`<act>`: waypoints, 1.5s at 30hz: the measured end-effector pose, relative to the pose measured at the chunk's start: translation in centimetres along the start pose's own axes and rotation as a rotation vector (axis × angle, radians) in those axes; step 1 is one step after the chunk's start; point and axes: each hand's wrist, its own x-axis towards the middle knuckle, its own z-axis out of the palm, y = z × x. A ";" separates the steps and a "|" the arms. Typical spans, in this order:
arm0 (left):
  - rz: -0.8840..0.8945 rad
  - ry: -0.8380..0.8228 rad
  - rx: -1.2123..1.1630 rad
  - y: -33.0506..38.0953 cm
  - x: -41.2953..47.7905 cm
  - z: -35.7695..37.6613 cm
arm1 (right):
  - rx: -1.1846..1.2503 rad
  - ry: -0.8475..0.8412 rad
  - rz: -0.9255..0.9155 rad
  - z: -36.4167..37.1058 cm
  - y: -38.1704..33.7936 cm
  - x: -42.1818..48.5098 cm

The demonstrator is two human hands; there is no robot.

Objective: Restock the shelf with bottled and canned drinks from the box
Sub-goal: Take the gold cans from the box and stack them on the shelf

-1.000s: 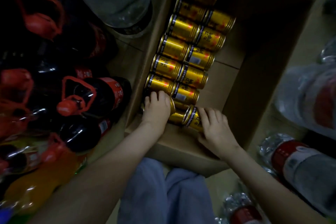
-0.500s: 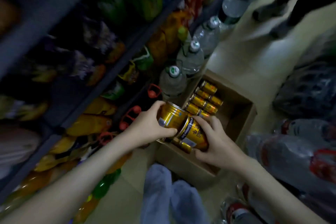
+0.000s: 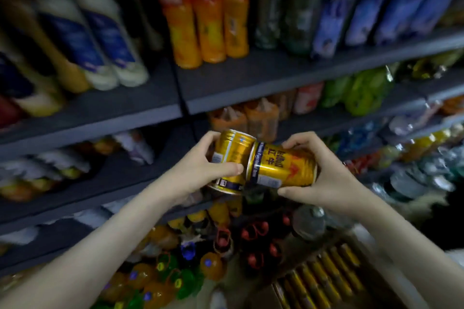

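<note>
Two gold cans are up in front of the dark shelf (image 3: 251,88). My left hand (image 3: 198,170) grips one gold can (image 3: 229,155), tilted roughly upright. My right hand (image 3: 324,173) grips the other gold can (image 3: 281,165), lying sideways with its red and black print facing me. The two cans touch end to side. Low at the right, the cardboard box (image 3: 266,296) holds rows of several more gold cans (image 3: 324,273).
Shelf levels carry orange bottles (image 3: 206,7), white bottles with blue labels (image 3: 100,37), blue cartons (image 3: 364,7) and green packs (image 3: 361,90). On the floor stand red-capped dark bottles (image 3: 253,243), orange and green bottles (image 3: 175,281) and a clear water bottle (image 3: 308,223).
Both hands took a can each out of the box and lifted them up to shelf height. My view swung from the box on the floor up to the shelves.
</note>
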 end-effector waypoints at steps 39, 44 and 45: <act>0.474 0.908 0.017 24.3 -4.4 -29.9 | -0.491 -0.479 -0.405 5.6 -32.3 44.8; 0.457 0.919 -0.014 24.6 -2.9 -30.9 | -0.580 -0.551 -0.334 4.8 -32.4 46.8; 0.446 0.913 -0.017 24.6 -2.7 -31.1 | -0.604 -0.542 -0.337 5.0 -32.3 46.9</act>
